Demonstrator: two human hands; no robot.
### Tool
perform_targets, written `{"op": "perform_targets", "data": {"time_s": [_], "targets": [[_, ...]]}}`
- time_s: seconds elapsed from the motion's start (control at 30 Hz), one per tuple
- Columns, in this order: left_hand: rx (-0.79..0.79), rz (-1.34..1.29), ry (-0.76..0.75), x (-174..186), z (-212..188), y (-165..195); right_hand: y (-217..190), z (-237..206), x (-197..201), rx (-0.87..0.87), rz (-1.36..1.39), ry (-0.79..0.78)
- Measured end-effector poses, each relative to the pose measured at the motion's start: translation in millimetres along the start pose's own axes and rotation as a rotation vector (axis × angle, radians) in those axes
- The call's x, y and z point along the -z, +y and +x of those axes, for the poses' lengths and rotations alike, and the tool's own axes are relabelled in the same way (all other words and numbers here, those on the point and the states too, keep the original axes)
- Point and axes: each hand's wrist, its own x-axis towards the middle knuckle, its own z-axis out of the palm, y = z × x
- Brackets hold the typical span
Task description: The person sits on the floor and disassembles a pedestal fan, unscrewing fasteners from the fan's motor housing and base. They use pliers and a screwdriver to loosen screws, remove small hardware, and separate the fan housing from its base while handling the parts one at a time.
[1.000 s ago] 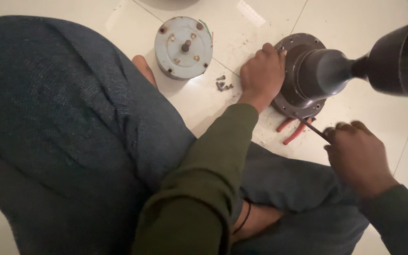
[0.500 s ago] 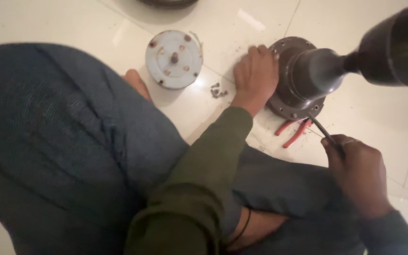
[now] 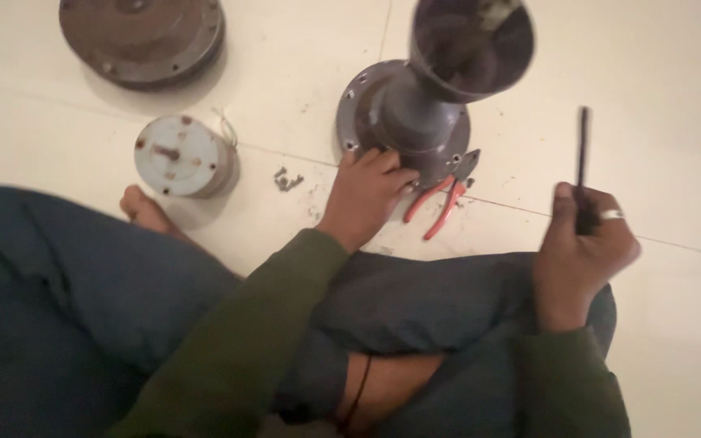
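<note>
Both arms are covered to the wrist by long olive-green sleeves (image 3: pixel 237 341) of soft knit cloth. The left hand (image 3: pixel 364 195) is bare of any jewellery, while the right hand (image 3: pixel 582 247) wears a pale silver ring (image 3: pixel 612 215) on one finger. The legs are clothed in loose dark blue-grey trousers (image 3: pixel 83 300). Just below the left sleeve, a thin dark thread anklet (image 3: pixel 359 389) circles an ankle, and a bare foot (image 3: pixel 146 209) shows beyond the trousers

My right hand (image 3: pixel 582 247) has lifted the dark rod (image 3: pixel 582 166) away from the grey housing (image 3: pixel 415 113); it now stands upright, well clear. My left hand (image 3: pixel 364 195) has slid down to the flange's near edge, beside the red pliers (image 3: pixel 440 203).
</note>
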Motion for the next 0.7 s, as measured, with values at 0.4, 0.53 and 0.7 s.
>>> {"op": "perform_targets", "data": {"time_s": [0.4,0.53,0.7], "targets": [[0.139,-0.09,0.029,-1.2,6.8,19.6,-13.0,4.3,4.7,-0.143,0.069,0.044],[0.05,-0.068,0.047,2.5,6.7,22.3,-16.5,4.9,6.3,-0.114,0.093,0.056],[0.265,-0.139,-0.046,4.2,12.7,24.7,-18.8,6.9,9.2,-0.106,0.095,0.043]]}}
